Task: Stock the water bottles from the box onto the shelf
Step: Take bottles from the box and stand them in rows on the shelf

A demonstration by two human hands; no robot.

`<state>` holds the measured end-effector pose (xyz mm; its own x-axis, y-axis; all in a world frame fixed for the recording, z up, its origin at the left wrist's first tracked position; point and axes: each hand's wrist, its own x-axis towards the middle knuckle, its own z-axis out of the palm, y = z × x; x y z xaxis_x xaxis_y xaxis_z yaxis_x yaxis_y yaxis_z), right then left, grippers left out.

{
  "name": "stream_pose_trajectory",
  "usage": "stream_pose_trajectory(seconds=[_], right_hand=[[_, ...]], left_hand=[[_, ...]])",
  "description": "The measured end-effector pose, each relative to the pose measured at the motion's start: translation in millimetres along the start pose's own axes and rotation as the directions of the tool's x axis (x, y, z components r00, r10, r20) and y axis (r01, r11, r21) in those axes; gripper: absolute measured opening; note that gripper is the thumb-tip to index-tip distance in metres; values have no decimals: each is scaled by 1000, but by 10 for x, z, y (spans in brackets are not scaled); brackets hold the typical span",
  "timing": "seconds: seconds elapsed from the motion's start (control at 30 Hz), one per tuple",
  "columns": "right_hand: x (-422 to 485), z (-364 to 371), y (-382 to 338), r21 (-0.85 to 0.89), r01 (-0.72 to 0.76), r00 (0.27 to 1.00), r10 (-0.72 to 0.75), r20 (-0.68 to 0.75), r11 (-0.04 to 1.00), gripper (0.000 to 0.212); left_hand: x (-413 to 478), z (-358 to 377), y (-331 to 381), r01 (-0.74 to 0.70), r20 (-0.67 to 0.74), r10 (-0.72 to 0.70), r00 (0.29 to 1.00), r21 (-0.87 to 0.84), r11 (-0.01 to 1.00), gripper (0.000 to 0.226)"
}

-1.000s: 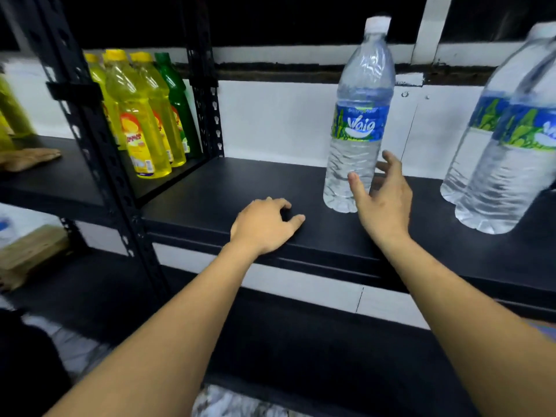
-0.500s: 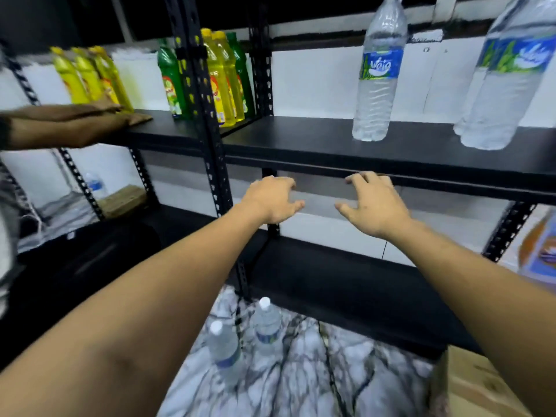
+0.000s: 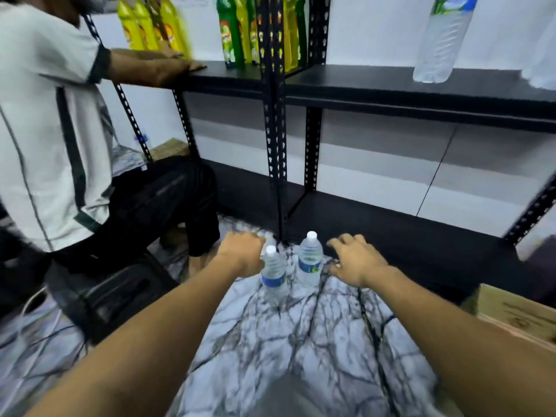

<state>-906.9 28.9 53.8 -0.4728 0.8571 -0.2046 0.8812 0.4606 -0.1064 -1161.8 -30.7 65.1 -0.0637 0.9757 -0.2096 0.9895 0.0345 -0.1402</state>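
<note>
Two small water bottles stand upright on the marble floor: a left bottle (image 3: 273, 273) and a right bottle (image 3: 309, 260), both with white caps and blue labels. My left hand (image 3: 240, 254) hovers just left of the left bottle, fingers curled but holding nothing. My right hand (image 3: 355, 258) is spread open just right of the right bottle, apart from it. On the black shelf (image 3: 421, 88) above stands a large water bottle (image 3: 440, 40); another is cut off at the right edge. A cardboard box (image 3: 517, 314) sits at the lower right.
Another person (image 3: 54, 130) sits at the left, hand on the neighbouring shelf near yellow and green bottles (image 3: 237, 28). A black upright post (image 3: 275, 130) rises just behind the small bottles. The bottom shelf (image 3: 391, 233) lies right behind them. Cables run across the floor at the left.
The view has tilted down from the shelf to the floor. Both my hands have dropped from the shelf edge to either side of the two small bottles.
</note>
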Motion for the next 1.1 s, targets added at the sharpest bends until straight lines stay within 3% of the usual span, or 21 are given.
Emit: stream_pose_trajectory(seconds=[0.23,0.43,0.5,0.6,0.7,0.77,0.9,1.1], right_hand=[[572,812,37,-4,3,981,-2,195,1000,71],[1293,1187,322,255,-172,956,99,275,952,80],[1504,1261,389,392,-255,954,164,253,884,92],[1803,1330,453,537,-317,948,254,189,782,116],[2103,1460,456,657,-273,960,240,143,702,131],[2234,1610,422,704,-239,968,220,120,668,127],[2315,1931,284,778,-178,958,288,-5,603,96],[2430,1986,193,809,-134,938,336,-82,572,97]], left_hand=[[356,1000,-108,36,200,-21,980,-69,997,53],[758,1663,-22,182,235,-110,966,-313,932,63],[915,1823,10,272,209,-195,958,-460,845,71],[1152,1950,106,329,137,-340,930,-723,607,84],[1390,2055,268,331,162,-456,875,-888,320,88],[1500,2110,377,331,181,-527,831,-921,206,89],[1608,2247,514,298,169,-634,754,-949,101,97],[1767,2236,652,292,194,-728,658,-956,9,104]])
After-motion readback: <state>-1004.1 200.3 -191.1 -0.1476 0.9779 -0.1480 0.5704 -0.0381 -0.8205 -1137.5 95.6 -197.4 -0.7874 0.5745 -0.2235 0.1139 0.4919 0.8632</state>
